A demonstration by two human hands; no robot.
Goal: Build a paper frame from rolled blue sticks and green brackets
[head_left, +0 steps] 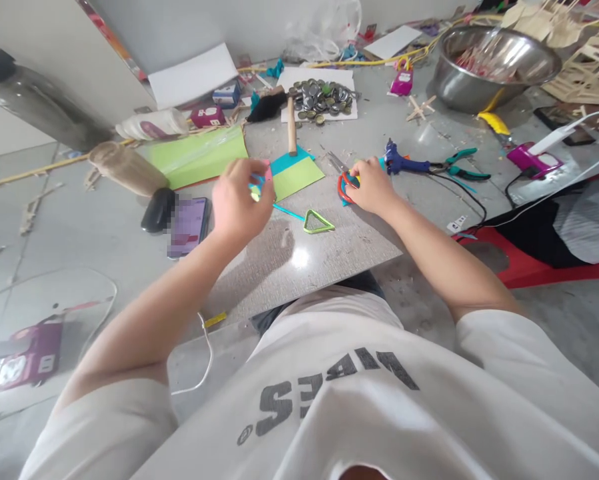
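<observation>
My right hand (371, 187) is closed on scissors with red-orange handles (346, 189); their blades (336, 162) point away from me and slightly left. My left hand (242, 200) is raised, with thumb and fingers pinched at a small pink strip of paper (268, 171). Beyond it, sheets of blue paper (287, 162) and lime-green paper (299, 179) overlap on the table. Between my hands lies a green triangular frame (318, 221), touching a thin blue stick (288, 212). What lies directly under my left palm is hidden.
A phone (188, 227) and a dark rounded case (158, 209) lie left. A hammer (292, 130) and bottle caps (324, 97) are behind. Rightward are a blue glue gun (404, 161), pliers (462, 163), a steel bowl (489, 83) and a purple power socket (534, 160).
</observation>
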